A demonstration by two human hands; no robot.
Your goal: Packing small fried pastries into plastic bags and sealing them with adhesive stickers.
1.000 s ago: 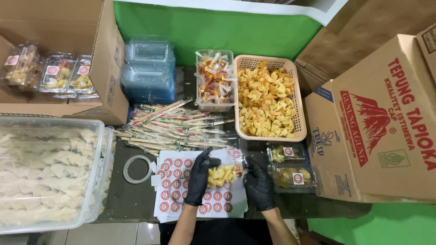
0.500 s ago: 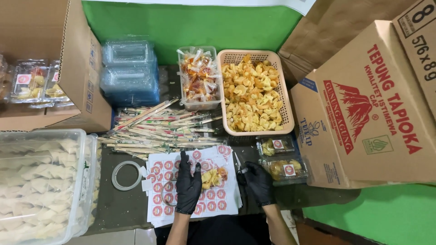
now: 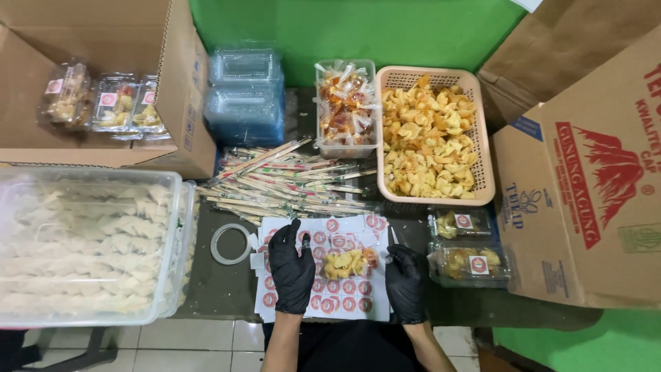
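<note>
While your black-gloved left hand [image 3: 291, 271] lies flat, fingers open, on the white sheet of round red stickers [image 3: 323, 275] | small clear plastic pack of yellow snacks [image 3: 349, 262] at 3 o'clock of it | right hand [image 3: 405, 281] fingers curled beside pack, grip unclear.

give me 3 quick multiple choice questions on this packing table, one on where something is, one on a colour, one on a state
1. Where does the pink basket of fried snacks sit?
A. right of the sachet tub
B. inside the open box
C. on the floor

2. What colour are the gloves on the left hand and right hand?
A. blue
B. black
C. white

3. What state is the small snack pack between the hands in?
A. lying on the sticker sheets
B. stacked in the basket
C. lifted high above the table

Answers: 1 A, the basket stands beside the tub on its right. 2 B, both gloves are black. 3 A, it rests on the sheets.
</note>
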